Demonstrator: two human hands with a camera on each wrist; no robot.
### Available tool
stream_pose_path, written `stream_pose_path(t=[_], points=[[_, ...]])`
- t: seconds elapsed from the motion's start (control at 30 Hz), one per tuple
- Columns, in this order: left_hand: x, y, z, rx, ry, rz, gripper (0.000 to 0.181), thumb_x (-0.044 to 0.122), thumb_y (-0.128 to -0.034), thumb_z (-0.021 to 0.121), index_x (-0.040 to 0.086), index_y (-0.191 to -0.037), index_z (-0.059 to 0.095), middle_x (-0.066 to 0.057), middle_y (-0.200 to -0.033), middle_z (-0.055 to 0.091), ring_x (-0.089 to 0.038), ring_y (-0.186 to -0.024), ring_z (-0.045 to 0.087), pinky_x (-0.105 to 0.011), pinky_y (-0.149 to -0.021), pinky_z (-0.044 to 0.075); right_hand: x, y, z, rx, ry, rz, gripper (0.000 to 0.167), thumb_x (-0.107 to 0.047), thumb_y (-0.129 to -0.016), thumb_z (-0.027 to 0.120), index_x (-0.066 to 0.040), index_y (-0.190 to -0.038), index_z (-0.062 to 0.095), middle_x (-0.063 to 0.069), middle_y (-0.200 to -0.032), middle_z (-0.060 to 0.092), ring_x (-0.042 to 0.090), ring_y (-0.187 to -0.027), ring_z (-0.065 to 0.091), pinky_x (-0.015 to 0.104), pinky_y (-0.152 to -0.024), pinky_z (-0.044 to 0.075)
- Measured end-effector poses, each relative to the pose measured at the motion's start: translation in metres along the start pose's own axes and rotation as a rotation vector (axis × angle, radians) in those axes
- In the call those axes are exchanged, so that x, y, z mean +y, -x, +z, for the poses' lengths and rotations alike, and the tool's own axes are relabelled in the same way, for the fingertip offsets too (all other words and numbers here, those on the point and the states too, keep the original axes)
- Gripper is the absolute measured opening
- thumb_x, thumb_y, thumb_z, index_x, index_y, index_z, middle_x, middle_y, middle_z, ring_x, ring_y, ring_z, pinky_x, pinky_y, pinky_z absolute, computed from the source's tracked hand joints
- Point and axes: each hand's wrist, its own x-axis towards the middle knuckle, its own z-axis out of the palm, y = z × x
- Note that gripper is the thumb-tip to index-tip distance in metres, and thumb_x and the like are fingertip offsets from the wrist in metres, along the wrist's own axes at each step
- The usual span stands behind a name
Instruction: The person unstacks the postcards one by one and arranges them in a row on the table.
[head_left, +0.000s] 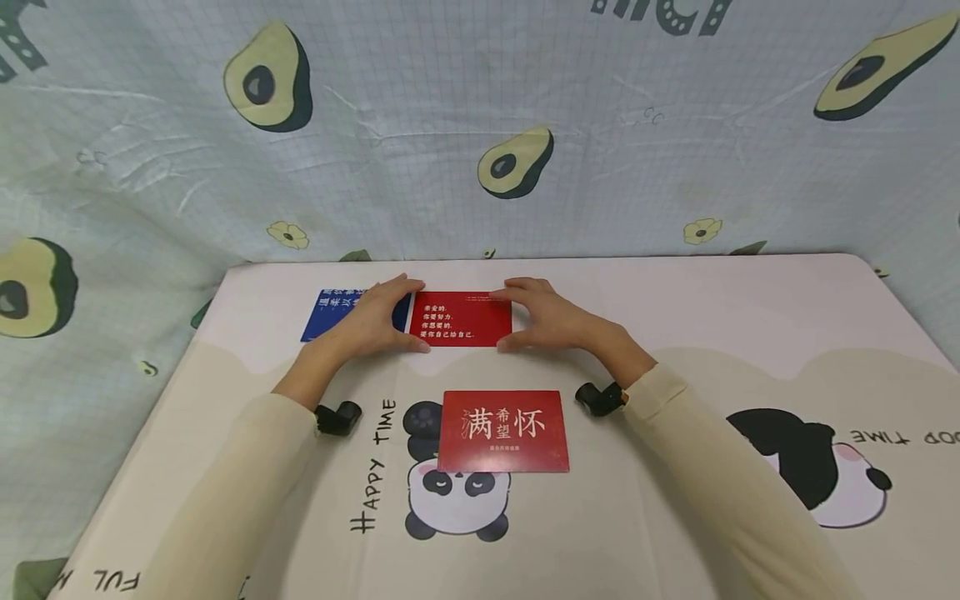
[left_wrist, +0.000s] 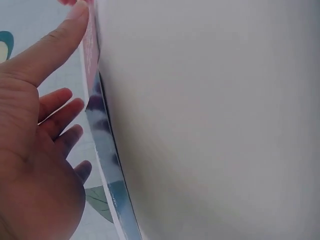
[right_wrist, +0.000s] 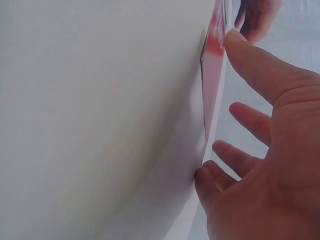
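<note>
A red card (head_left: 465,321) with white writing lies flat on the table in the head view, between both hands. My left hand (head_left: 375,318) is at its left end, thumb tip by the near left corner and fingers along the far side. At the right end, my right hand (head_left: 551,318) has its thumb at the near corner and a finger at the far one. A blue card (head_left: 330,310) lies to the left, partly hidden under the left hand. In the wrist views, the left hand (left_wrist: 40,145) and right hand (right_wrist: 270,145) show loosely spread fingers.
A second red card (head_left: 504,432) with large white characters lies nearer me, partly over a printed panda. The tabletop (head_left: 652,500) is pale with printed pictures and words. Behind its far edge hangs a cloth (head_left: 405,100) with avocado prints.
</note>
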Motion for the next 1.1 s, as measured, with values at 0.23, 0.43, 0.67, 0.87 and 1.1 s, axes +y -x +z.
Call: stream_pose_path(t=[0.23, 0.43, 0.67, 0.87, 1.1], points=[[0.003, 0.008, -0.008, 0.022, 0.091, -0.010, 0.092, 0.029, -0.0734, 0.083, 0.010, -0.148, 0.033, -0.016, -0.156, 0.020, -0.034, -0.142, 0.014, -0.058, -0.110, 0.019, 0.002, 0.009, -0.008, 0.034, 0.000, -0.030, 0.077, -0.034, -0.078, 0.077, -0.016, -0.144, 0.043, 0.012, -0.151, 0.028, 0.030, -0.138, 0.021, 0.052, -0.102, 0.038], [0.011, 0.022, -0.007, 0.063, 0.152, 0.005, 0.094, 0.029, -0.0735, 0.083, 0.013, -0.149, 0.031, -0.014, -0.156, 0.019, -0.033, -0.142, 0.015, -0.059, -0.109, 0.022, 0.006, 0.023, -0.013, 0.056, -0.011, -0.064, 0.074, -0.033, -0.081, 0.075, -0.012, -0.144, 0.043, 0.014, -0.149, 0.032, 0.032, -0.137, 0.025, 0.055, -0.104, 0.033], [0.024, 0.037, -0.004, 0.100, 0.195, 0.039, 0.095, 0.032, -0.0725, 0.083, 0.016, -0.150, 0.030, -0.011, -0.155, 0.024, -0.033, -0.142, 0.019, -0.060, -0.108, 0.022, 0.010, 0.043, -0.013, 0.071, -0.005, -0.094, 0.074, -0.032, -0.081, 0.075, -0.011, -0.144, 0.043, 0.014, -0.149, 0.031, 0.032, -0.137, 0.023, 0.054, -0.105, 0.033], [0.039, 0.052, 0.002, 0.091, 0.234, 0.040, 0.096, 0.033, -0.0719, 0.083, 0.021, -0.150, 0.029, -0.008, -0.155, 0.024, -0.032, -0.141, 0.021, -0.061, -0.105, 0.028, 0.007, 0.063, -0.011, 0.088, 0.000, -0.106, 0.077, -0.033, -0.080, 0.077, -0.015, -0.145, 0.041, 0.010, -0.150, 0.030, 0.029, -0.138, 0.023, 0.050, -0.099, 0.042], [0.051, 0.071, 0.013, 0.090, 0.242, 0.082, 0.097, 0.030, -0.0703, 0.085, 0.018, -0.150, 0.030, -0.010, -0.152, 0.029, -0.033, -0.138, 0.028, -0.059, -0.100, 0.037, 0.001, 0.091, -0.003, 0.088, 0.002, -0.125, 0.078, -0.033, -0.079, 0.079, -0.019, -0.145, 0.040, 0.007, -0.150, 0.031, 0.027, -0.137, 0.024, 0.047, -0.095, 0.047]])
